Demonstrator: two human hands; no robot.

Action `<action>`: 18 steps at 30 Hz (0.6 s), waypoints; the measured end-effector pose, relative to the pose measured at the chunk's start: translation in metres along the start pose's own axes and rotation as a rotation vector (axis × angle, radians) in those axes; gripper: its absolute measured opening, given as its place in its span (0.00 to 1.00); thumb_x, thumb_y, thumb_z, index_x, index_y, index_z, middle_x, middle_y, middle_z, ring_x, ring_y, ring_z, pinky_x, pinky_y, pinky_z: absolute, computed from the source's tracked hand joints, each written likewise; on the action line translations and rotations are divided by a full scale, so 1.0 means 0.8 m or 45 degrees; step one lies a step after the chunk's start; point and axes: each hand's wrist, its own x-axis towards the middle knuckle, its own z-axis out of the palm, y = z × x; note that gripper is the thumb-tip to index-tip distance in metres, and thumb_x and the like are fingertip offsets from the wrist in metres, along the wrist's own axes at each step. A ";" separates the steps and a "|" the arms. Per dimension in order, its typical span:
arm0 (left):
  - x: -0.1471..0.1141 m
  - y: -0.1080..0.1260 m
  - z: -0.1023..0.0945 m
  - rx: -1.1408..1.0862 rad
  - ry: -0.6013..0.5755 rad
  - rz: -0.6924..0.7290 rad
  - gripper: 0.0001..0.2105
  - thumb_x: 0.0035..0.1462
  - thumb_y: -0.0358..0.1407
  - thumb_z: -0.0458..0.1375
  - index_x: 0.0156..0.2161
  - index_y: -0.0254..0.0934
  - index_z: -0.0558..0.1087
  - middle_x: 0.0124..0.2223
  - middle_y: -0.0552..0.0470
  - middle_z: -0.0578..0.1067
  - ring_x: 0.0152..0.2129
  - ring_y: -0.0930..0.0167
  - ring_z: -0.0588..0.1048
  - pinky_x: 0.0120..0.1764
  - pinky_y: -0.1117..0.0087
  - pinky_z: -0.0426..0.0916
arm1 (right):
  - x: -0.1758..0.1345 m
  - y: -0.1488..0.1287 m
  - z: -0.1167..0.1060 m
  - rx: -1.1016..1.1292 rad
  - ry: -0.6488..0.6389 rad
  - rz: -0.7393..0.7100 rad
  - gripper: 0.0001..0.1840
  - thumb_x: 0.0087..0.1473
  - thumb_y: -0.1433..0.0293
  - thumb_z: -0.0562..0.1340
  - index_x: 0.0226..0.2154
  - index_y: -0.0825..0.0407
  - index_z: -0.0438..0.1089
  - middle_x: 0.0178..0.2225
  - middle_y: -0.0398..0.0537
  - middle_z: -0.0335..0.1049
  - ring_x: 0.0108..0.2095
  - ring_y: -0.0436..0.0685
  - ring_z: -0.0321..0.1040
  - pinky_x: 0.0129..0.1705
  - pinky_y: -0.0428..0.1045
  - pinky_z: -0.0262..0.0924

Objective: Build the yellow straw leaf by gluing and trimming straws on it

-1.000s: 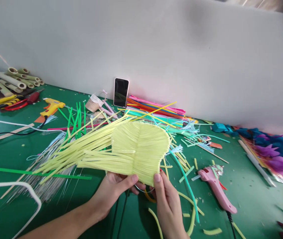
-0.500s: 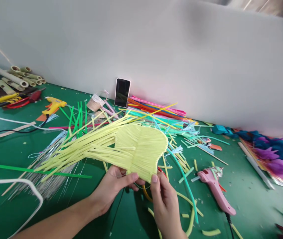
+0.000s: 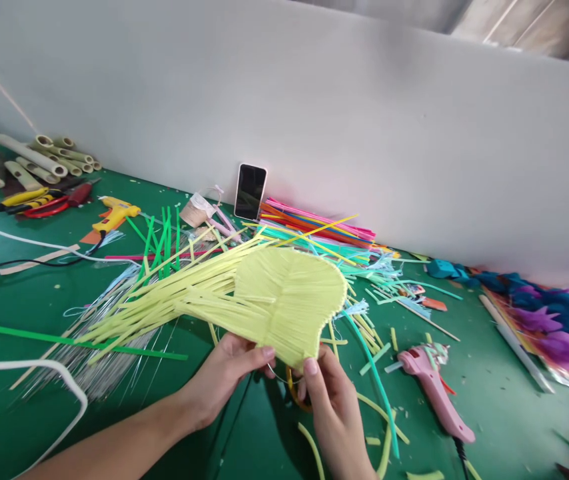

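A pale yellow-green leaf shape made of pipe cleaners is held up over the table, its long loose stems fanning out to the left. My left hand pinches its lower edge, thumb on top and fingers beneath. At the lower right corner, my right hand grips the same leaf between thumb and fingers. A thin wire loops below the edge between both hands. Behind my right fingers shows part of an orange ring-shaped handle; the rest of that tool is hidden.
On the green table lie a pink glue gun, a yellow glue gun, pliers, thin wires and coloured pipe cleaners. A phone leans on the wall. Bamboo tubes are far left, purple and blue flowers right.
The leaf has tilted slightly, its right edge shifting a little to the right. Both hands keep their grip on it. The whole view has shifted slightly.
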 end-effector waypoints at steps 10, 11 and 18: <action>0.005 0.015 -0.007 0.243 0.087 0.009 0.13 0.50 0.41 0.70 0.38 0.36 0.77 0.31 0.53 0.79 0.30 0.71 0.75 0.38 0.70 0.70 | 0.008 0.001 -0.019 0.292 0.216 0.188 0.18 0.51 0.57 0.70 0.24 0.51 0.68 0.21 0.39 0.65 0.24 0.49 0.61 0.27 0.43 0.59; 0.006 0.016 -0.007 0.283 0.109 -0.002 0.14 0.51 0.42 0.69 0.38 0.35 0.77 0.29 0.54 0.78 0.28 0.71 0.75 0.36 0.70 0.70 | 0.008 0.003 -0.019 0.308 0.233 0.186 0.16 0.51 0.57 0.70 0.25 0.51 0.69 0.22 0.38 0.65 0.24 0.49 0.61 0.28 0.44 0.60; 0.004 0.013 -0.007 0.423 0.111 -0.060 0.14 0.51 0.43 0.68 0.36 0.34 0.76 0.29 0.52 0.77 0.27 0.72 0.75 0.32 0.72 0.70 | 0.007 0.001 -0.016 0.481 0.244 0.264 0.19 0.47 0.57 0.72 0.40 0.48 0.74 0.36 0.46 0.78 0.36 0.57 0.75 0.40 0.50 0.69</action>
